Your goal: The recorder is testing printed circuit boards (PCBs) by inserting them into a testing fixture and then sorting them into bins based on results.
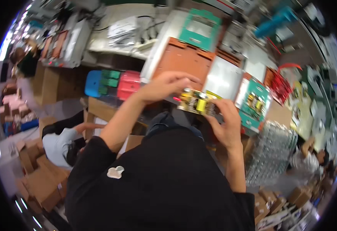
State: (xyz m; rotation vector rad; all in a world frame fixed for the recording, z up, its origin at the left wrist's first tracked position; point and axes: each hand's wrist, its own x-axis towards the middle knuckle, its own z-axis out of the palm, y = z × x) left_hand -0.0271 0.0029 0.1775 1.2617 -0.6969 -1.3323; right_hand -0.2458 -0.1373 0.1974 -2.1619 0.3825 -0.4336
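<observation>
Over the near edge of the bench, a yellow circuit board (192,106) with several tall components is tilted in the air. My right hand (230,122) grips its right end between thumb and fingers. My left hand (162,87) reaches across from the left, fingers stretched out just above the board's upper left corner; whether they touch it I cannot tell. Beyond the hands lies an orange fixture (186,57), with a green frame (200,29) at its far end. To the right, a similar populated board (256,104) sits in a green holder (248,121).
Blue (93,83) and red (129,85) bins stand left of my arm. A red wire bundle (281,87) lies on the right, above stacked clear plastic trays (272,154). One person (59,148) is at the lower left, another (307,159) at the right. Cardboard boxes (45,188) fill the lower left.
</observation>
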